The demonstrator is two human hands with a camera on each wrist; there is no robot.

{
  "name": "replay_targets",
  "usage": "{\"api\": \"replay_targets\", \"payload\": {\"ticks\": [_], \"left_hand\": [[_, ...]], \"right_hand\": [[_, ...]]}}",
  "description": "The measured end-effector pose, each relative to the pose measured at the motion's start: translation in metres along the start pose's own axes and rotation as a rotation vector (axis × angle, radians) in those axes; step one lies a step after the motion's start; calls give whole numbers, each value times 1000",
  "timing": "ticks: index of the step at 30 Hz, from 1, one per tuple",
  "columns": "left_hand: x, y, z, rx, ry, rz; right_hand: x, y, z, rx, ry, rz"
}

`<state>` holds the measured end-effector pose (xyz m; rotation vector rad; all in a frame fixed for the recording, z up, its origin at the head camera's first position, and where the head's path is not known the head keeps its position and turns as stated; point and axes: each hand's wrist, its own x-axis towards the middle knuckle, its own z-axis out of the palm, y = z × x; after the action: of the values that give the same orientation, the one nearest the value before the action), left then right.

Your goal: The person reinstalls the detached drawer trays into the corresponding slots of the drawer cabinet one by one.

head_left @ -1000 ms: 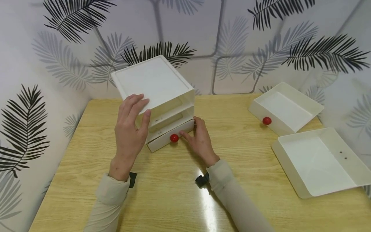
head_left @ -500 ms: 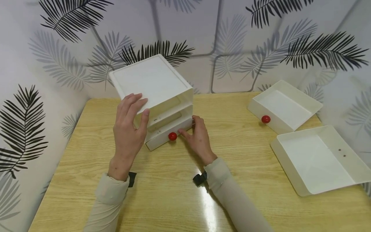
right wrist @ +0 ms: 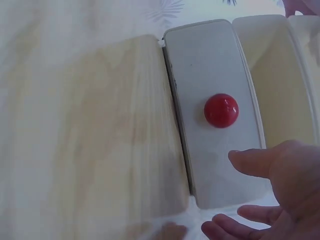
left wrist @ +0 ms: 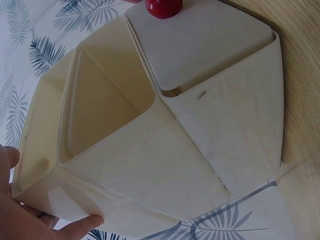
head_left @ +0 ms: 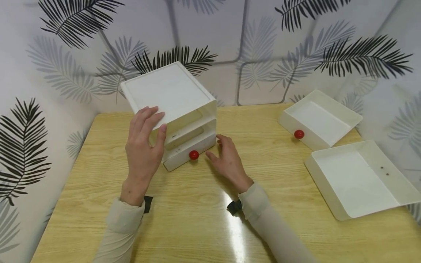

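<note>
A white drawer cabinet [head_left: 169, 91] stands angled on the table in the head view. Its upper two slots show open and hollow. A white drawer [head_left: 179, 159] with a red knob [head_left: 194, 155] fills the bottom slot, its front about level with the frame. My left hand [head_left: 143, 146] holds the cabinet's upper left corner, thumb by the front edge and fingers over the top. Beside the drawer's right end is my right hand [head_left: 228, 160], thumb and fingers spread and holding nothing. In the right wrist view its thumb [right wrist: 250, 162] lies before the drawer front; contact is unclear.
On the right of the wooden table [head_left: 184, 219] lie two loose white drawers: a smaller one [head_left: 304, 131] with a red knob, and a larger one [head_left: 329, 190] in front of it. A leaf-patterned backdrop [head_left: 260, 80] stands behind the table.
My right hand has let go of the drawer's right end and drawn slightly right. The bottom drawer's front now sits closer to the cabinet frame. My left hand keeps its place on the corner.
</note>
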<state>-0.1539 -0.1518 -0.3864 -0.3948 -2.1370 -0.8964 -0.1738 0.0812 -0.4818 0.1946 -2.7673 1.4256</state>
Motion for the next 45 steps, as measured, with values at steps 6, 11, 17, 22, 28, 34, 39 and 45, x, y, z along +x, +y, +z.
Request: {"api": "replay_targets", "payload": {"ticks": [6,11,17,22,28,34,39,45], "left_hand": [[0,0,0,1,1,3],[0,1,0,-1,4,9],[0,0,0,2,6,15],[0,0,0,5,5,12],[-1,-1,-1,6,2,8],[0,-2,-1,3,10,20],[0,-2,-1,2,12,19],[-1,-2,0,3,17,23]], "right_hand": [[-16,2,-20,-77,-3,-13],[-30,6,-41,-154,31,-39],[-48,19,-65,-265,127,-112],[-64,27,-84,-369,240,-129],[-80,39,-107,-449,352,-97],[-84,52,-129,-469,397,-29],[-75,61,-144,-473,398,35],[-77,67,-161,-503,384,176]]}}
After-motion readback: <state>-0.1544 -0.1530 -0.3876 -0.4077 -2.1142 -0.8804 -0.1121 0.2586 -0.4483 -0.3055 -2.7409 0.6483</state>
